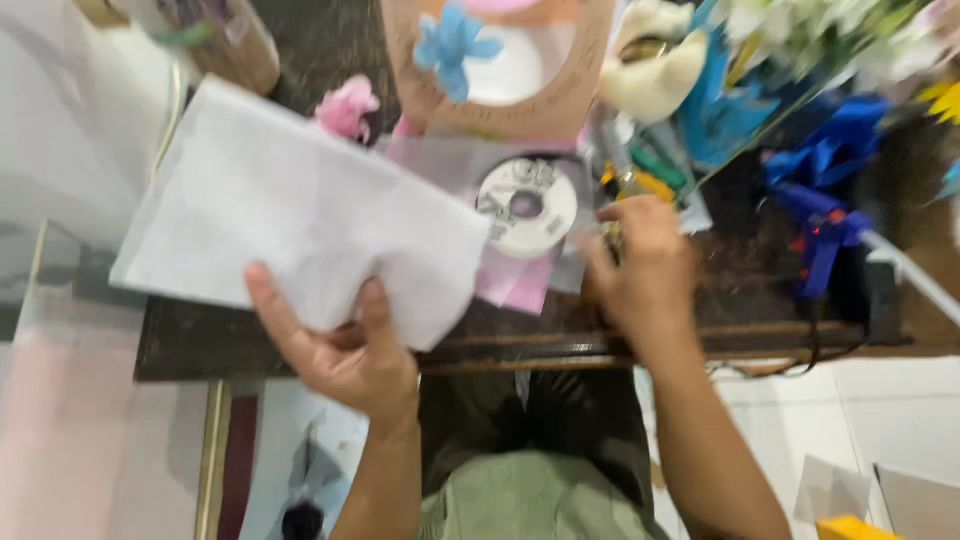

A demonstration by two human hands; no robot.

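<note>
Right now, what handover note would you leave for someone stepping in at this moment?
Left hand: grips the near edge of a white paper sheet, held above the dark table.
Right hand: on the table beside a disc, closed around a small yellowish item; blur hides what it is.
Nearby: pink paper flower, blue paper flower on a cardboard ring, blue glue gun.
Done: the sheet shows no cuts or glue.
Left: cannot tell from this view.
</note>
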